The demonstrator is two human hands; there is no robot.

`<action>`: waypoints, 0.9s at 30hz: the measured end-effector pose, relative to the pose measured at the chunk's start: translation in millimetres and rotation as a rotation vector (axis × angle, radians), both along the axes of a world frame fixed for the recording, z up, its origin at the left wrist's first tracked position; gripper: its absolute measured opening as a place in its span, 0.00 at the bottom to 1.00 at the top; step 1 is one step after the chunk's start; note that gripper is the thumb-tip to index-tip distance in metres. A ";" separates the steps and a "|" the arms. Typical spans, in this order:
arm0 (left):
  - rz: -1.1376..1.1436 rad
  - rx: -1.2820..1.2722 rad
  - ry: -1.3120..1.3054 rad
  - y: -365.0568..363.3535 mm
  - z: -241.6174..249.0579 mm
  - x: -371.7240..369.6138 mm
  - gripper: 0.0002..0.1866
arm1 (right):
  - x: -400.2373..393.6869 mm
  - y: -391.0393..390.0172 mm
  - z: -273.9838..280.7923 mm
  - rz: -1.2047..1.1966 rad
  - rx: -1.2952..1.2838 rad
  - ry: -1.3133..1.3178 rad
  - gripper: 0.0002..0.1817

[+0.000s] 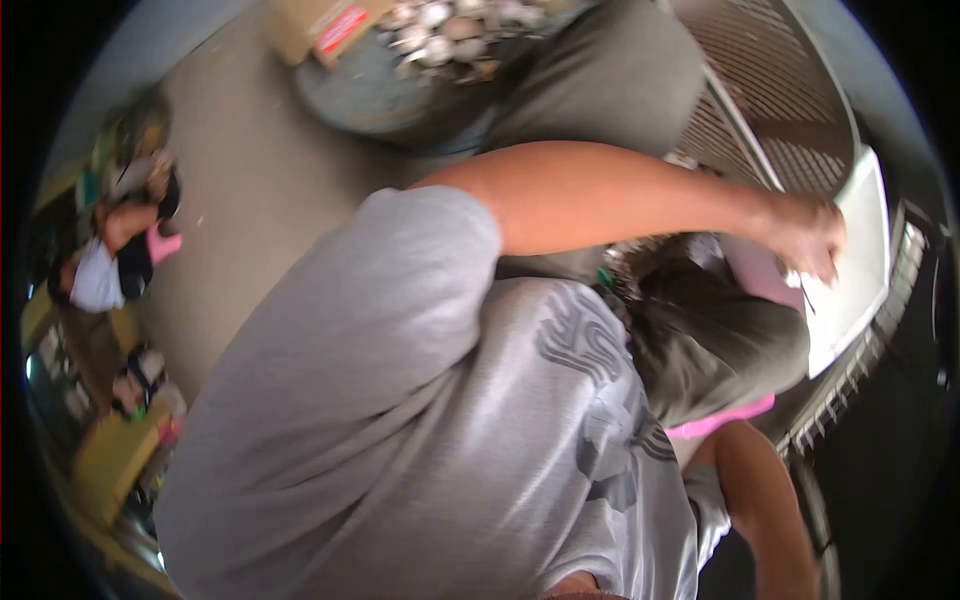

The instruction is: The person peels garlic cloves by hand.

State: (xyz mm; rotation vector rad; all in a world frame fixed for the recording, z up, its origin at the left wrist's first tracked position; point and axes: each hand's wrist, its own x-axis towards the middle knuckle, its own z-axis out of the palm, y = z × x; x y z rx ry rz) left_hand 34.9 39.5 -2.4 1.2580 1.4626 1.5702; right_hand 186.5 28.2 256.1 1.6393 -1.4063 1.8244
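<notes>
My left hand (808,238) is at the right, its fingers curled together beside a white tub (862,225). A small whitish bit and a thin dark line show below the fingers; blur hides what they are. My left arm reaches across above my knees. My right forearm runs down out of the picture at the lower right, so that hand is hidden from view. Beyond my knee, a wide dark basin (350,95) holds a pile of pale and purplish bulbs (438,48) that look like garlic. Brownish loose scraps (630,258) lie between my legs.
A cardboard box (325,30) with a red label rests at the basin's edge. A slatted pale crate (770,90) stands at the upper right. Something pink (725,416) shows under my leg. Another person (105,265) sits across the grey floor (230,170) at the left.
</notes>
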 end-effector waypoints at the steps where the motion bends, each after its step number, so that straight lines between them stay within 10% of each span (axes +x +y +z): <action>1: -0.014 0.054 -0.025 -3.1 3.9 -3.4 0.16 | -9.6 7.3 -15.2 -0.034 -0.086 -0.072 0.17; 6: 0.175 -0.088 -0.018 -9.8 9.3 -29.7 0.15 | -30.2 73.1 -128.5 -1.306 -0.488 -0.911 0.13; 8: 0.207 0.000 -0.071 -18.5 3.8 -35.7 0.17 | -40.0 124.0 -190.8 -0.885 -0.482 -1.059 0.13; 11: 0.130 -0.101 -0.522 -32.5 19.0 -50.9 0.11 | -36.7 92.5 -176.0 -0.936 -0.140 -1.024 0.24; 27: 0.375 0.078 -0.463 -31.3 -10.9 -57.4 0.19 | -91.7 50.7 -234.6 -1.174 -0.081 -1.005 0.19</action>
